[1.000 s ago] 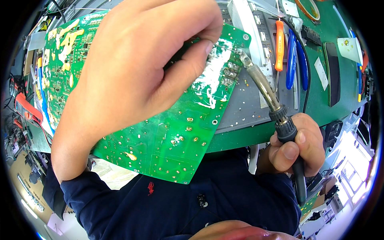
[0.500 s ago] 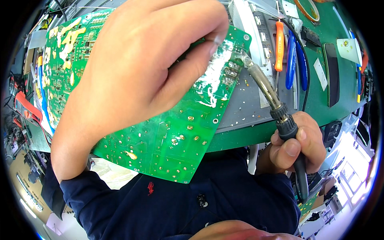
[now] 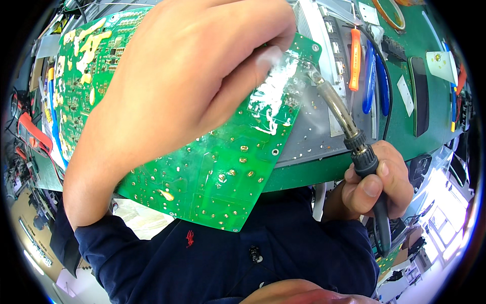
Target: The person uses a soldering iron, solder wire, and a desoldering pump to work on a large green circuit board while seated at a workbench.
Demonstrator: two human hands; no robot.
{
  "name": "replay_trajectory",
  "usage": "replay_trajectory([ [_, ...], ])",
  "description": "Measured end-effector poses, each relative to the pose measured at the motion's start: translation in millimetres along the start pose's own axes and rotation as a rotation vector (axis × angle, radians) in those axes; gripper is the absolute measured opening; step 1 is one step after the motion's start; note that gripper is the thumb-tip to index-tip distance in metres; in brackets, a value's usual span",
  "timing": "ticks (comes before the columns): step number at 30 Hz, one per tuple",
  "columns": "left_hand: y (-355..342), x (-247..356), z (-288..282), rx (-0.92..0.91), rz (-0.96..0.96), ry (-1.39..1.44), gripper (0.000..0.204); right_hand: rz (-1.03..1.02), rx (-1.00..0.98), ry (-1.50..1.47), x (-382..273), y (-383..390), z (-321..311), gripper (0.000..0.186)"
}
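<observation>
My left hand (image 3: 192,86) arches over the green circuit board (image 3: 212,187), finger and thumb pinched on a thin solder wire near the white-smeared patch (image 3: 268,93) at the board's upper right. My right hand (image 3: 374,180) grips the dark handle of a soldering iron (image 3: 344,119), whose metal tip reaches up-left to the pads by that patch. Pale smoke rises around the tip and blurs the pads. The board carries yellowish blobs of glue at its left, and its lower corner overhangs the bench toward me.
The green bench (image 3: 405,137) holds a grey tray (image 3: 304,147), a finned metal heatsink (image 3: 304,20), an orange screwdriver (image 3: 354,61), blue-handled tools (image 3: 374,81), a dark flat slab (image 3: 419,96) and a white cup (image 3: 438,66). Red-handled items (image 3: 33,131) and cables crowd the left.
My left hand has shifted slightly to the right, toward the iron's tip. My right hand and the iron moved a little rightward. Smoke has thickened around the tip.
</observation>
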State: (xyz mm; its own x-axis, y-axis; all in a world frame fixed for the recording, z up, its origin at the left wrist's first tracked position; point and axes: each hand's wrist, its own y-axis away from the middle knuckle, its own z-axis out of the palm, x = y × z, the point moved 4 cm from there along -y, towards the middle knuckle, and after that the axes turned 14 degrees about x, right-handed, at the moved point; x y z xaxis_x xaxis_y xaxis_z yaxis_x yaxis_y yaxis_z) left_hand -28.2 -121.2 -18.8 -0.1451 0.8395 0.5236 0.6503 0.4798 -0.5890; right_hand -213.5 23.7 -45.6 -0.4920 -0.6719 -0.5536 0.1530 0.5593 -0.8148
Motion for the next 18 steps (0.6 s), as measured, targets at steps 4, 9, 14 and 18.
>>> replay_trajectory([
  [4,1,-1,-2,0.005,-0.001,0.004,0.01,0.014,0.04,0.013,1,2,-2,0.024],
  [9,1,-3,-9,0.015,-0.011,0.012,0.01,0.007,0.028,-0.01,3,1,-3,0.023],
  [14,5,-8,-16,0.037,-0.03,0.022,0.011,0.035,0.072,0.031,2,2,1,0.023],
  [18,3,-10,-19,0.049,-0.026,0.053,0.011,0.043,0.125,0.079,-2,1,4,0.022],
])
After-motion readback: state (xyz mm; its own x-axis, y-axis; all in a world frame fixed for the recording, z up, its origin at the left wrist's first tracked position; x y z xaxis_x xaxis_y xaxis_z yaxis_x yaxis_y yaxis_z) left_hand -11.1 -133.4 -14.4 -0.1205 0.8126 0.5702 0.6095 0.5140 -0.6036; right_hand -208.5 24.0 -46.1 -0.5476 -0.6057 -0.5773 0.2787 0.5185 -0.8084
